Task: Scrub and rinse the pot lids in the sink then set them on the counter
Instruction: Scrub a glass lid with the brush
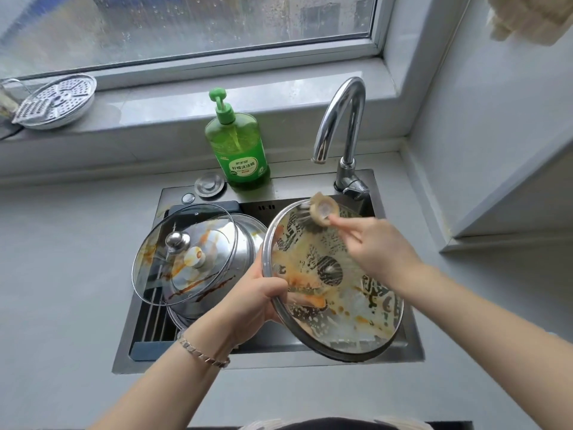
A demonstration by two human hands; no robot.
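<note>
I hold a large glass pot lid (333, 280) tilted over the sink (415, 342), underside up, smeared with orange sauce and suds. My left hand (254, 302) grips its steel rim at the left edge. My right hand (375, 246) holds a round scrubbing brush (321, 211) against the lid's far rim. A second dirty glass lid (183, 256) with a steel knob leans in the left part of the sink, on top of other steel lids (248, 240).
A green dish soap bottle (237, 144) stands behind the sink, next to a steel drain plug (209, 184). The chrome faucet (344, 125) arches over the sink's back right. A perforated steamer tray (57, 100) lies on the windowsill. Grey counter (62, 274) surrounds the sink.
</note>
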